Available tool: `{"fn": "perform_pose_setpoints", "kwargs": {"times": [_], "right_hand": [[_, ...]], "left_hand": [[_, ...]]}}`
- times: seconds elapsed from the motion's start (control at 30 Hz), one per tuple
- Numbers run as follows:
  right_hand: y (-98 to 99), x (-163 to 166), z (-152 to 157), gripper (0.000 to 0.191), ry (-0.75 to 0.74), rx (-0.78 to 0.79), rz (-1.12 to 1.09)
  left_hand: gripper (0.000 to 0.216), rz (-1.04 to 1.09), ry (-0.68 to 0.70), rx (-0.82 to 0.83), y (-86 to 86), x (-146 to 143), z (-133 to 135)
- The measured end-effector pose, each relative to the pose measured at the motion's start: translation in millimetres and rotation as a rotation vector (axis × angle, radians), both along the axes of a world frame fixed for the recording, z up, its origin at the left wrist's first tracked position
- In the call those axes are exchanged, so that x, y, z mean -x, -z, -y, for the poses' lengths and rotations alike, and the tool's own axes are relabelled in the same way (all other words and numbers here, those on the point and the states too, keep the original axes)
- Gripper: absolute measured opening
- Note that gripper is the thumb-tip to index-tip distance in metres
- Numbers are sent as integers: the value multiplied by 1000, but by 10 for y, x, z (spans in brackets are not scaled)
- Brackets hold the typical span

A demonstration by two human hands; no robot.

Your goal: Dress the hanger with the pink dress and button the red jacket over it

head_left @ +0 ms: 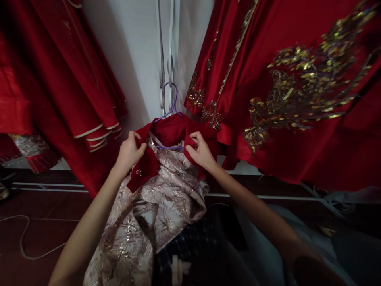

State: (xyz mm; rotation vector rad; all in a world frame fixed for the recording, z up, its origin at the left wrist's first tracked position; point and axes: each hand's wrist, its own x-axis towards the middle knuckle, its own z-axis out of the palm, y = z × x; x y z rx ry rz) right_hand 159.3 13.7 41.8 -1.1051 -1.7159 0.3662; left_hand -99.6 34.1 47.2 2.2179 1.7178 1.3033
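Observation:
A short red jacket (171,130) hangs on a purple hanger (175,97) in front of me. My left hand (131,151) pinches the jacket's left front edge, and my right hand (200,150) grips the opposite edge near the collar. Between them the jacket stands spread apart. Inside it hangs a pale pink brocade dress (171,190) with gold patterning, its skirt draping down toward me. A small pearly ornament shows on the jacket's left panel. The hanger's hook is caught on a metal strip (162,71) running up the wall.
Red garments with pale trim (95,131) hang at the left. Another red garment with gold sequin embroidery (285,95) hangs at the right. Low down, a white rail (258,196) crosses behind the dress. A thin white cable (25,242) lies on the dark red floor at left.

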Motion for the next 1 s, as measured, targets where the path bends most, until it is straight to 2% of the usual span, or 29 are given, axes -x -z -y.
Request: {"fn": "perform_pose_setpoints", "kwargs": {"times": [0.1, 0.23, 0.3, 0.4, 0.5, 0.6, 0.67, 0.73, 0.87, 1.0], "right_hand": [[62, 160, -97, 17, -64, 45, -101], [145, 478, -102, 9, -149, 132, -117], [170, 555, -76, 7, -148, 165, -142], [184, 544, -43, 9, -200, 206, -203], [220, 480, 2, 14, -278, 215, -312], [317, 422, 79, 24, -409, 229, -385], [392, 385, 129, 27, -447, 215, -393], [444, 355, 165, 28, -408, 164, -375], [448, 341, 195, 27, -325, 68, -312], [423, 375, 213, 27, -298, 27, -271]], "left_hand": [[21, 163, 72, -7, 54, -94, -17], [10, 189, 458, 103, 143, -500, 11], [5, 249, 569, 133, 191, -668, 59], [11, 340, 573, 133, 254, -750, 134], [20, 387, 530, 119, 332, -697, 210], [29, 462, 518, 115, 434, -635, 281], [35, 509, 543, 142, 491, -613, 303], [36, 576, 539, 164, 523, -600, 301], [29, 736, 421, 174, 532, -573, 265], [20, 676, 418, 213, 517, -567, 269]]}}
